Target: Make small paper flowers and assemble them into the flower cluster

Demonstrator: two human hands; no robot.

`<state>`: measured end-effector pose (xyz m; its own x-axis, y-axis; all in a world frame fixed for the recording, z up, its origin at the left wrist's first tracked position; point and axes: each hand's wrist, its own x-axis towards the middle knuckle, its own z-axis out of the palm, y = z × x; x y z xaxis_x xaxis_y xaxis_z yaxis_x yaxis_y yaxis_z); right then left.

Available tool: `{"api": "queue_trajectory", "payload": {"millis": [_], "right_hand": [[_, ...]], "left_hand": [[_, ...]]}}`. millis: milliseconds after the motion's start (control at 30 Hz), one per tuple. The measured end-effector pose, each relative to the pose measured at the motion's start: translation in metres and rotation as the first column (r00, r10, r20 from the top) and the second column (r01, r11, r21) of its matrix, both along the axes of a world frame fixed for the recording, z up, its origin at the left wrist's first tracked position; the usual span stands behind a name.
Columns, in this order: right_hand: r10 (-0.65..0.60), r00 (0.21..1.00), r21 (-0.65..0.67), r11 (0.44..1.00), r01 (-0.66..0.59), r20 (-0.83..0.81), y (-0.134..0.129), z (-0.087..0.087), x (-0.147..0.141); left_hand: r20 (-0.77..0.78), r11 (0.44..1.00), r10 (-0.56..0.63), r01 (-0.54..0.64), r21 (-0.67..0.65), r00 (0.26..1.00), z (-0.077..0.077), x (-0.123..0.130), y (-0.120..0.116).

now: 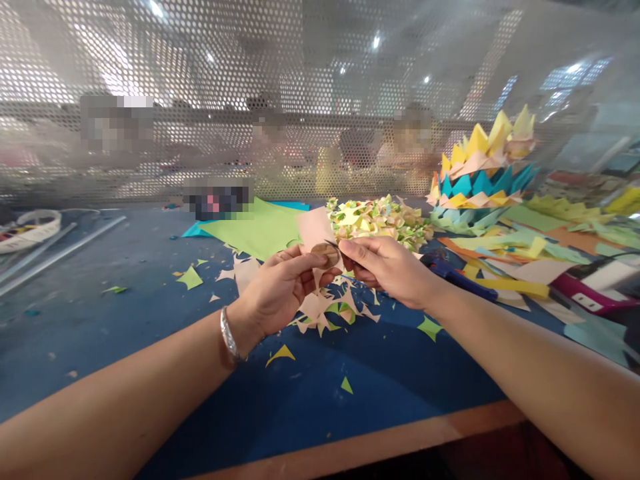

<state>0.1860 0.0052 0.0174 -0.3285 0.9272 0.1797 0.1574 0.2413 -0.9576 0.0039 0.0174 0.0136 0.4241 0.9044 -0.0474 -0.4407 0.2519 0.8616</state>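
My left hand (280, 283), a silver bangle on its wrist, is closed on a pale pink strip of paper (316, 227). Its thumb presses a round brown disc (326, 255) flat against the paper. Facing it, my right hand (377, 261) is closed around small dark scissors (332, 244); their blades reach the disc's edge and the handles are hidden in my fingers. Below both hands lie pink and green paper offcuts (320, 310). Just behind them is a heap of small cut paper pieces (385, 220), mostly cream, pink and green.
Green paper sheets (260, 230) lie at the back of the blue table (150, 333). On the right stand stacked zigzag paper pieces (480, 177), near a dark blue tool (463, 277) and loose strips (525, 267). A white basket (35, 230) is far left. Perforated mesh (280, 67) rises behind.
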Motion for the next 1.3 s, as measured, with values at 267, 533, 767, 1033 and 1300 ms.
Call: {"api": "queue_trajectory", "payload": {"millis": [267, 533, 767, 1033, 1300], "right_hand": [[-0.005, 0.996, 0.07, 0.998, -0.001, 0.088, 0.001, -0.002, 0.004], [-0.048, 0.984, 0.137, 0.99, 0.024, 0.173, 0.003, -0.003, 0.008], [-0.058, 0.979, 0.166, 0.986, 0.024, 0.198, 0.003, -0.002, 0.009], [-0.066, 0.974, 0.183, 0.983, 0.026, 0.217, 0.004, -0.002, 0.01], [-0.09, 0.965, 0.197, 0.98, 0.041, 0.247, 0.004, 0.0, 0.01]], "left_hand": [[-0.038, 0.996, 0.047, -0.044, 0.083, 0.998, -0.001, -0.001, 0.001], [-0.09, 0.985, 0.088, -0.073, 0.156, 0.992, -0.002, -0.002, -0.001], [-0.099, 0.971, 0.115, -0.091, 0.22, 0.988, 0.001, 0.0, -0.002], [-0.142, 0.955, 0.144, -0.099, 0.28, 0.979, -0.001, 0.0, 0.0], [-0.189, 0.935, 0.174, -0.102, 0.339, 0.966, 0.0, -0.001, 0.001]]}}
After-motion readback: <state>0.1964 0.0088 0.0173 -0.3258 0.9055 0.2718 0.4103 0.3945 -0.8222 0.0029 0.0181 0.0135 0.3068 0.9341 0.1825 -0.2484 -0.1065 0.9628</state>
